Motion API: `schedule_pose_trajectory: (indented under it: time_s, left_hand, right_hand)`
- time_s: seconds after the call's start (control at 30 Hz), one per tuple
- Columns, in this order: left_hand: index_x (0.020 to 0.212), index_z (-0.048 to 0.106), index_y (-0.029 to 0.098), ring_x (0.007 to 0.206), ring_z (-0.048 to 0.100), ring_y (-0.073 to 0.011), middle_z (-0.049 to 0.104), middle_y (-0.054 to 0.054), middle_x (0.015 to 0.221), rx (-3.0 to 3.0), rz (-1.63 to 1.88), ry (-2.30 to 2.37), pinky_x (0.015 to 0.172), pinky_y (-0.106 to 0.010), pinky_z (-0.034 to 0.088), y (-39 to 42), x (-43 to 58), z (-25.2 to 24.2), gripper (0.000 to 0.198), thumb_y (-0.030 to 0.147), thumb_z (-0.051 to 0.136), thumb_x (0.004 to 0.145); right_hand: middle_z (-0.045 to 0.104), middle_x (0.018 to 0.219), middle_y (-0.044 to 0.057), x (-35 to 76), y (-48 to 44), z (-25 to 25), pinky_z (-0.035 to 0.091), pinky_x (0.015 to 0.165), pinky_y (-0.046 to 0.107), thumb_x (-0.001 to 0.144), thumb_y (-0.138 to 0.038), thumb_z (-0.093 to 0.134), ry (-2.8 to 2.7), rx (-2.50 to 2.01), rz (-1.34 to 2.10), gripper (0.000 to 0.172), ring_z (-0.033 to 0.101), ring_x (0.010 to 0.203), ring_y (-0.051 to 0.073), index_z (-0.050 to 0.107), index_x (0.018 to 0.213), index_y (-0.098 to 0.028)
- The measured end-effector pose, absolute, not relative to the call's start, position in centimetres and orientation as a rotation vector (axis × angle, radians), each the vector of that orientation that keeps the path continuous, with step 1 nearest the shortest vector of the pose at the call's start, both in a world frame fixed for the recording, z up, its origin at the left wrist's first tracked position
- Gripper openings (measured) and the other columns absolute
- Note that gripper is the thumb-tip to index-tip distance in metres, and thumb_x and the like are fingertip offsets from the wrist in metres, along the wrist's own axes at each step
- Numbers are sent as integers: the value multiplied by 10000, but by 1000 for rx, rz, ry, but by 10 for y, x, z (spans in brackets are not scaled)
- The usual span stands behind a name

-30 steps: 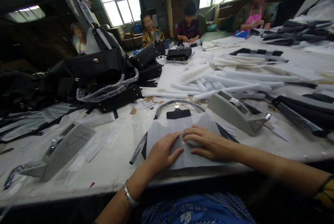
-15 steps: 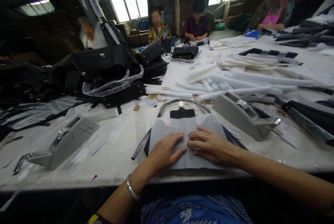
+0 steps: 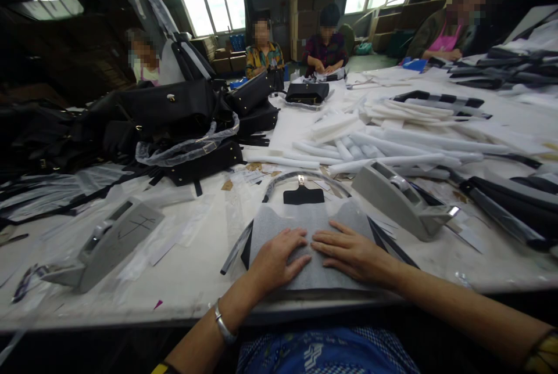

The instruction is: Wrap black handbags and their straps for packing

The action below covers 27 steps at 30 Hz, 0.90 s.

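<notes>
A grey sheet of foam wrap (image 3: 279, 220) lies folded over a black bag at the near table edge. The bag's black tab with a metal clasp (image 3: 301, 193) and its curved handle stick out beyond the sheet. My left hand (image 3: 276, 256) rests flat on the sheet, fingers stretched out. My right hand (image 3: 346, 249) presses flat beside it, fingertips nearly touching the left hand's. Neither hand holds anything.
A grey tape dispenser (image 3: 403, 200) stands right of the sheet, another (image 3: 107, 243) to the left. Black handbags (image 3: 174, 112) pile up at left, white foam rolls (image 3: 383, 141) at right. Several people sit at the far end of the white table (image 3: 183, 281).
Both hands stay flat on the foam sheet, shifting only slightly. The view has moved a little.
</notes>
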State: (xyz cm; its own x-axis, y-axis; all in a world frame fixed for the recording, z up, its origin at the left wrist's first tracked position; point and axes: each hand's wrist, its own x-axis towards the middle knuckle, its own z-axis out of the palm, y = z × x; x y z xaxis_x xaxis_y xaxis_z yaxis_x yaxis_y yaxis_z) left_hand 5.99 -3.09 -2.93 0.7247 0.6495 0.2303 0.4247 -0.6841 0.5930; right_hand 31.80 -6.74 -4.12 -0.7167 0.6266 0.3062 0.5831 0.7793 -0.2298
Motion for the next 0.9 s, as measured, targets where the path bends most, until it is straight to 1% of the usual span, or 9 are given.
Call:
schedule_pose_trajectory:
  time_s: [0.17, 0.33, 0.47, 0.6, 0.67, 0.77, 0.9]
  left_hand:
    - [1133, 625, 188, 1279, 572, -244, 633, -119, 1348, 2435, 573, 790, 1155, -489, 396, -31, 62, -32, 239, 277, 616, 912]
    - [1126, 619, 163, 1290, 558, -267, 611, -142, 1368, 2624, 440, 787, 1132, -508, 421, -29, 66, -26, 221, 266, 566, 939]
    - [1107, 623, 165, 1277, 569, -269, 605, -147, 1374, 2706, 360, 747, 1118, -503, 437, -26, 66, -22, 207, 275, 567, 941]
    - [1165, 592, 168, 1278, 571, -248, 629, -134, 1349, 2673, 490, 724, 1124, -488, 439, -27, 62, -26, 263, 304, 585, 940]
    - [1186, 576, 167, 1270, 580, -235, 649, -128, 1322, 2649, 567, 696, 1121, -482, 444, -28, 59, -28, 283, 315, 584, 946]
    - [1168, 586, 185, 1254, 594, -224, 675, -105, 1287, 2640, 620, 645, 1117, -488, 446, -29, 56, -28, 241, 306, 567, 961]
    - [1144, 615, 205, 1230, 612, -225, 684, -88, 1277, 2651, 635, 620, 1101, -500, 459, -28, 55, -28, 206, 297, 558, 969]
  right_hand:
    - [664, 1309, 97, 314, -67, -43, 324, 1176, 491, 1013, -306, 494, -2591, -988, 209, 359, 571, 1277, 224, 597, 1332, -177]
    - [644, 1338, 98, 307, -63, -30, 362, 1140, 536, 1002, -314, 504, -2674, -1067, 299, 373, 558, 1289, 244, 596, 1338, -182]
    - [651, 1325, 104, 307, -63, -30, 378, 1126, 550, 990, -304, 527, -2654, -1078, 259, 360, 556, 1287, 261, 610, 1314, -172]
    - [690, 1255, 115, 313, -68, -39, 382, 1131, 542, 987, -286, 541, -2520, -954, 172, 356, 594, 1245, 250, 601, 1310, -151]
    - [707, 1222, 111, 316, -71, -42, 378, 1140, 525, 980, -272, 556, -2475, -898, 148, 356, 613, 1220, 230, 592, 1318, -163]
    - [716, 1206, 94, 319, -72, -42, 386, 1140, 509, 976, -249, 566, -2479, -856, 137, 350, 627, 1198, 208, 592, 1320, -194]
    - [726, 1180, 85, 318, -72, -42, 400, 1131, 507, 967, -231, 577, -2474, -860, 137, 350, 634, 1188, 202, 599, 1315, -194]
